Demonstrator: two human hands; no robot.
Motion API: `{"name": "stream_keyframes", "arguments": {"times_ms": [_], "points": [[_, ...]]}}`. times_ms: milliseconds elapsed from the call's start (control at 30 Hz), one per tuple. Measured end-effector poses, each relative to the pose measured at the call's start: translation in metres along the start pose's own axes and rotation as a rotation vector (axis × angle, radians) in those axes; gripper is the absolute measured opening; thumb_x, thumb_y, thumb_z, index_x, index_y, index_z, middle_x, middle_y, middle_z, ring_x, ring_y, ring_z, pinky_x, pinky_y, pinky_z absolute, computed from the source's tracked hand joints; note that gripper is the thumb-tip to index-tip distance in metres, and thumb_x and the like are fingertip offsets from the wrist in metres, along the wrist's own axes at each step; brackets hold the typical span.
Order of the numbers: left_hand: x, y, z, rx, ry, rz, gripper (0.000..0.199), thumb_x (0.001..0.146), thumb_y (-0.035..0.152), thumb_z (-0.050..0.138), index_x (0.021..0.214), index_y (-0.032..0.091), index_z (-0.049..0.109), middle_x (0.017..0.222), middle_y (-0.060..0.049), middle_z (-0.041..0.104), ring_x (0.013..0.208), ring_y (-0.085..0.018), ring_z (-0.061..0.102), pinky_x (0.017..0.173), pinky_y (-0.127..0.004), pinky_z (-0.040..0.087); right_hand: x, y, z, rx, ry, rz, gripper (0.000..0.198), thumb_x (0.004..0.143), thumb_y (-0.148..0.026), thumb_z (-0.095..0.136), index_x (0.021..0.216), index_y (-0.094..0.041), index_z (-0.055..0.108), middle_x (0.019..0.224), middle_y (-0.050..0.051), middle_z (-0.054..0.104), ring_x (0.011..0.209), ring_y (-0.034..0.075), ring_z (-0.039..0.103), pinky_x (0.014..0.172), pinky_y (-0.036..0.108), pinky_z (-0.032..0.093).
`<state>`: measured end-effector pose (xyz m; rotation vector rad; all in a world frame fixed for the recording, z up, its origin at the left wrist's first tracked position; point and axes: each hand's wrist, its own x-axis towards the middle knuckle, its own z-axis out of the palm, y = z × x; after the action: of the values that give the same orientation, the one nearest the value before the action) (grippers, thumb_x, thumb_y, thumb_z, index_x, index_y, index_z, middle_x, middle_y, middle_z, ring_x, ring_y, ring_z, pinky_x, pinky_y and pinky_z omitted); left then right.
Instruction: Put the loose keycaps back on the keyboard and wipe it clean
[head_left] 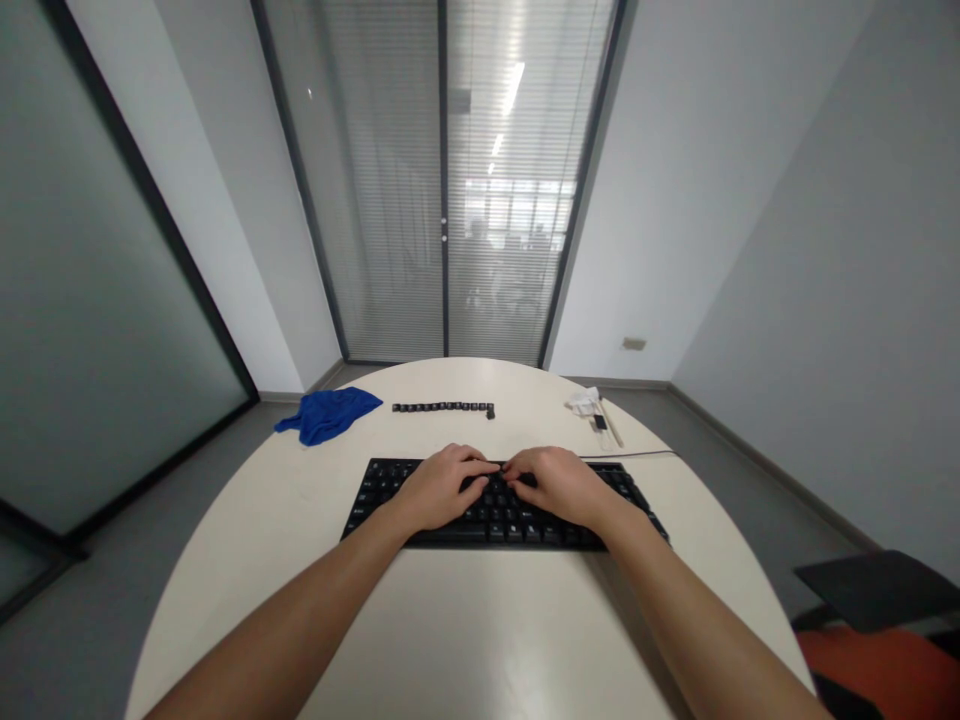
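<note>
A black keyboard (495, 543) lies flat on the round cream table (420, 630), close in front of me. Reaching over it from the left, my left hand (446, 487) has its index finger stretched toward the upper middle keys and its thumb apart below. From the other side my right hand (559, 487) comes in with bent fingers, thumb held apart. The fingertips of both hands nearly meet at the upper rows, touching or just above the keys. Whether a key is pinched there is too small to make out. My hands cover part of the keys.
Behind the keyboard runs a row of loose black keycaps (442, 407). A blue cloth (330, 412) lies at the table's left edge. Toward the right are a crumpled white item (583, 401), a thin pale stick (612, 424) and the keyboard's cable (637, 454). A chair (881, 590) stands right.
</note>
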<state>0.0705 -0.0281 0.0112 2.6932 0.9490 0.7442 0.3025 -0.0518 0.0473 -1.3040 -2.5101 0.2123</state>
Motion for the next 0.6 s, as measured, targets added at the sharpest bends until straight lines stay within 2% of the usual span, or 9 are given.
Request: {"name": "stream_keyframes", "arguments": {"times_ms": [233, 400, 600], "points": [[0.000, 0.002, -0.002, 0.037, -0.017, 0.022, 0.037, 0.098, 0.027, 0.052, 0.133, 0.031, 0.062, 0.122, -0.004, 0.064, 0.111, -0.021, 0.057, 0.101, -0.039, 0.048, -0.001, -0.005, -0.003, -0.082, -0.033, 0.014, 0.021, 0.090, -0.024, 0.057, 0.098, -0.026, 0.077, 0.104, 0.003, 0.078, 0.097, 0.023, 0.071, 0.085, 0.030, 0.049], [0.000, 0.002, -0.002, 0.052, -0.022, 0.021, 0.032, 0.098, 0.029, 0.052, 0.127, 0.029, 0.067, 0.123, -0.005, 0.064, 0.112, -0.022, 0.057, 0.102, -0.040, 0.047, 0.000, -0.010, -0.005, -0.055, -0.035, -0.011, 0.021, 0.090, -0.021, 0.056, 0.093, -0.025, 0.077, 0.110, 0.002, 0.076, 0.100, 0.021, 0.070, 0.086, 0.028, 0.048], [0.000, 0.000, -0.001, 0.055, -0.047, 0.020, 0.032, 0.098, 0.030, 0.052, 0.126, 0.028, 0.068, 0.123, -0.006, 0.064, 0.113, -0.023, 0.057, 0.103, -0.040, 0.047, -0.001, -0.011, -0.005, -0.032, -0.031, 0.034, 0.017, 0.086, -0.020, 0.060, 0.090, -0.024, 0.076, 0.101, 0.002, 0.075, 0.094, 0.020, 0.068, 0.083, 0.027, 0.047]]}}
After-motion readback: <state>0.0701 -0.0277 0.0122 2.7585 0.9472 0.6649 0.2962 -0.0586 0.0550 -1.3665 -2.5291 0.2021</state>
